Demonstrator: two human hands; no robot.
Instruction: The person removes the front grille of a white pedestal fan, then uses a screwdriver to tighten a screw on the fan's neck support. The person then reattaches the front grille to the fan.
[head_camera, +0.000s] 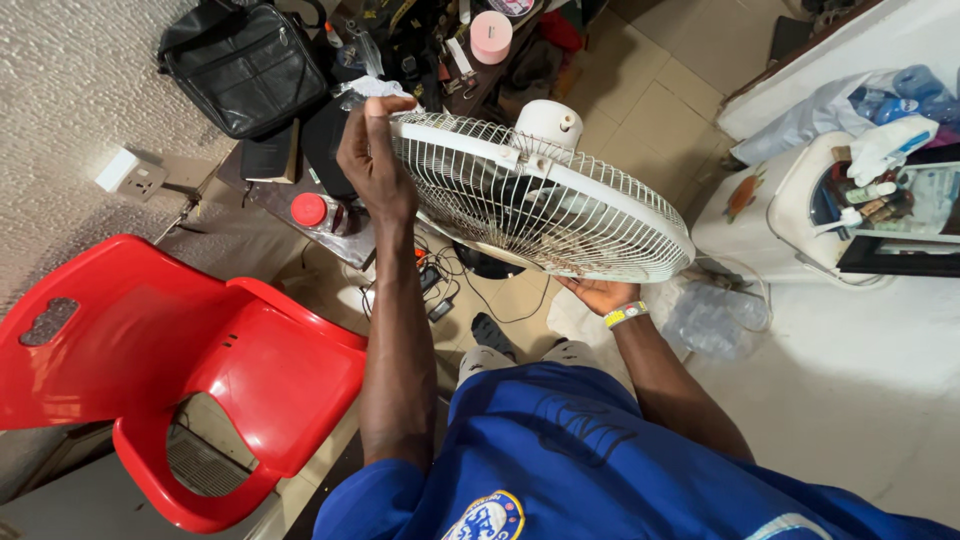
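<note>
floor: pale square tiles (650, 75), runs from top centre down past the person's feet
chair: red plastic chair (170, 350) stands on floor at left, seat bare
cables: black cables (470, 285) and small adapters lie loose on tiles, centre
bags: crumpled clear plastic bags (715, 315) on floor, right of centre
low table: dark low table (270, 190) near wall, upper left
on table: black bag (245, 65), dark book (268, 157) just beside it, red-lidded jar (318, 212) at near edge
cabinet: white cabinet (745, 215) stands on floor at right, bottles in its open compartment
</note>
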